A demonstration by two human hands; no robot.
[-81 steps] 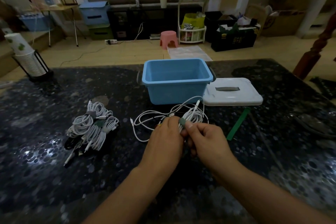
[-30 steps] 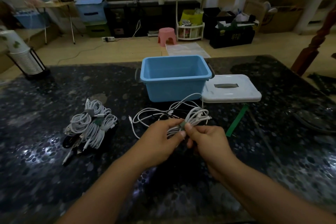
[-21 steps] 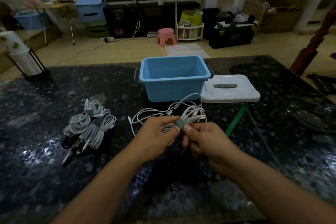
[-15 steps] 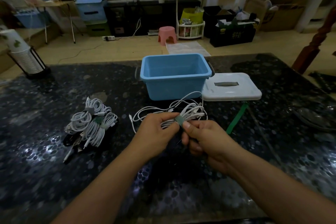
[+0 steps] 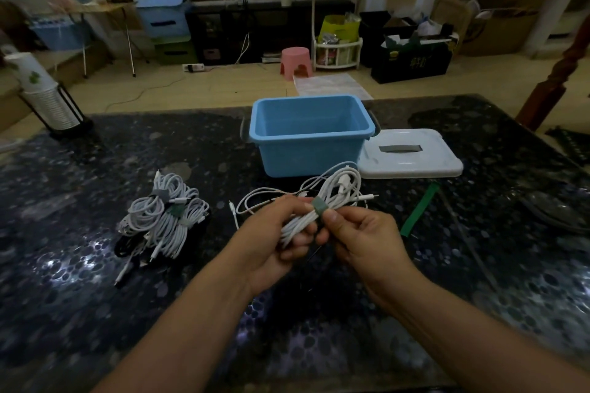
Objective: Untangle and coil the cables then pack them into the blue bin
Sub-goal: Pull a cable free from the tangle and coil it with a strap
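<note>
A coiled white cable [image 5: 332, 198] with a grey-green strap [image 5: 319, 205] around its middle is lifted just above the dark table. My left hand [image 5: 276, 239] grips the near end of the coil. My right hand [image 5: 360, 234] pinches the strap with thumb and fingers. A loose white cable [image 5: 255, 199] lies on the table behind my hands. The blue bin [image 5: 308, 134] stands open behind them, with nothing visible inside. A pile of strapped white coils [image 5: 162, 217] lies to the left.
The bin's white lid [image 5: 412, 158] lies flat to the right of the bin. A green strap [image 5: 419, 209] lies on the table right of my hands. A stack of paper cups in a black holder [image 5: 48, 96] stands at the table's far left edge.
Both hands have raised the coil slightly off the table and turned it. The strap now sits wrapped around the coil's middle under my right thumb.
</note>
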